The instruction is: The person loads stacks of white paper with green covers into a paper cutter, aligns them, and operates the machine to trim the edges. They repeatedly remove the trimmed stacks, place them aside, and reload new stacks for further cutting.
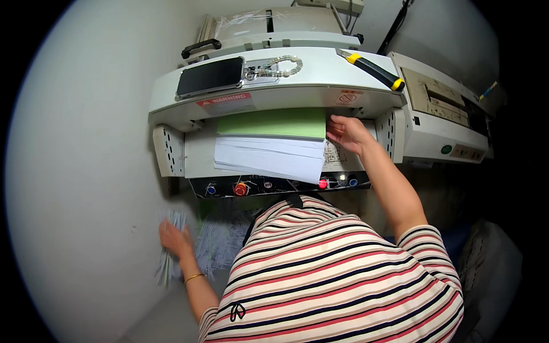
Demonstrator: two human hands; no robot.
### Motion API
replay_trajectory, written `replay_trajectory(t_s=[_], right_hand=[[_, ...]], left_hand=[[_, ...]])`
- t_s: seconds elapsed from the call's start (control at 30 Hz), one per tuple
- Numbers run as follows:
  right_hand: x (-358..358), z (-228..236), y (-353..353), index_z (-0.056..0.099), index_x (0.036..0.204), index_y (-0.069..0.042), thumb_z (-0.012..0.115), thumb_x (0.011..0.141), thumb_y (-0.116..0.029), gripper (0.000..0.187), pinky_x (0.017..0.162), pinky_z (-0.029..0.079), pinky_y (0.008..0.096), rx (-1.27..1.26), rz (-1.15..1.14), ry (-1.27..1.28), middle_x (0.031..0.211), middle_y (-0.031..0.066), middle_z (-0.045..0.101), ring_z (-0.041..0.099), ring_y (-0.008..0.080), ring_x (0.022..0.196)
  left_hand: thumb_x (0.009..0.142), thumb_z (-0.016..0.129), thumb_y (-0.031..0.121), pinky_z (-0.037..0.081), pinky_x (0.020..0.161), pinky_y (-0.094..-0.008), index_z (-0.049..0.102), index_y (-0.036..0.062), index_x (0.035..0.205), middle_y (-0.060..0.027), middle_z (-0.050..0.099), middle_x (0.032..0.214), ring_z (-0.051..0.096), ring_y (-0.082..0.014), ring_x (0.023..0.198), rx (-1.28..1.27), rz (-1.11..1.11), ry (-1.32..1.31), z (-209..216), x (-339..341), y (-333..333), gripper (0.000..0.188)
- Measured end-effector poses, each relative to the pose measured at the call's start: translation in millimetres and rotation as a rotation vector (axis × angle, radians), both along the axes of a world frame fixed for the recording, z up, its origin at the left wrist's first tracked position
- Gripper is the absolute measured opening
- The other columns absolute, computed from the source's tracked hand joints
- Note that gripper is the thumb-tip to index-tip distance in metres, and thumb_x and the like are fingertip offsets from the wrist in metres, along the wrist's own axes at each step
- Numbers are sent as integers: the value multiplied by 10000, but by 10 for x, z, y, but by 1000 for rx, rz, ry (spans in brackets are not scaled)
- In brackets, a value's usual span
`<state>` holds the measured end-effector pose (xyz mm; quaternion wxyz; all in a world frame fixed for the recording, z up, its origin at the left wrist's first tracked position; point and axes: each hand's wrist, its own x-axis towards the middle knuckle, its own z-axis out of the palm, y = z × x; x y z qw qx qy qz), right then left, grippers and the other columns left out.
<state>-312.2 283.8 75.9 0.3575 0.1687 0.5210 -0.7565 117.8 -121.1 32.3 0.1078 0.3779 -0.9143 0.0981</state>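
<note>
A stack of paper lies on the bed of a white paper cutter (197,153). Green sheets (269,123) form its far part, and white sheets (269,155) fan out slightly on the near side. My right hand (346,132) rests at the right end of the green sheets, fingers stretched out and touching or nearly touching the edge. Low on the left, beside the wall, my left hand (177,239) is closed round a bunch of thin paper strips (166,268); hand and strips are blurred by motion. More paper strips (220,243) lie heaped just right of it.
On the cutter's top are a black phone (211,76) with a beaded strap (286,67) and a yellow-black utility knife (374,70). The front panel carries a red knob (240,188) and a lit red button (323,183). Another machine (443,111) stands right; a wall (86,143) borders the left.
</note>
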Motion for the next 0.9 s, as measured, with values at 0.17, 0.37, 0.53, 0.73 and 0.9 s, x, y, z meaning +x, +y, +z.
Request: replay_trajectory(t_s=[0.17,0.37,0.53,0.73,0.9], right_hand=[[-242,-95,-134,602,1045,-44,533,914,-117,165,767,477,343,189,95,-24,964,79,651,613,182,928],[-328,-185,-144,593,997,-38,518,879,-83,146,726,481,374,292,66,-40,922,91,637,614,210,862],[-217,37,-371,598,943,-39,567,871,-87,91,670,473,345,329,80,16,832,64,607,579,184,730],[-414,-264,-237,612,924,-129,648,860,-146,74,717,452,311,368,166,-169,837,-1,613,577,138,779],[-406,-262,-246,604,963,-134,677,865,-144,123,701,465,330,406,86,-181,814,-8,539,541,146,741]], left_hand=[[708,774,212,340,1051,-487,515,69,1303,-167,503,1319,443,-376,1245,355,-704,182,152,-1482,1055,665],[570,879,311,267,1148,-489,387,247,1460,-140,309,1516,287,-364,1396,397,-966,18,202,-2383,1646,1020],[508,904,302,271,1148,-476,455,309,1415,-197,259,1526,258,-385,1407,446,-905,121,160,-2460,1602,1012],[478,902,345,266,1144,-469,502,308,1374,-217,256,1519,269,-380,1401,453,-892,183,122,-2473,1610,982],[483,895,365,265,1142,-474,512,308,1364,-205,273,1506,283,-382,1387,454,-884,198,91,-2454,1601,963]])
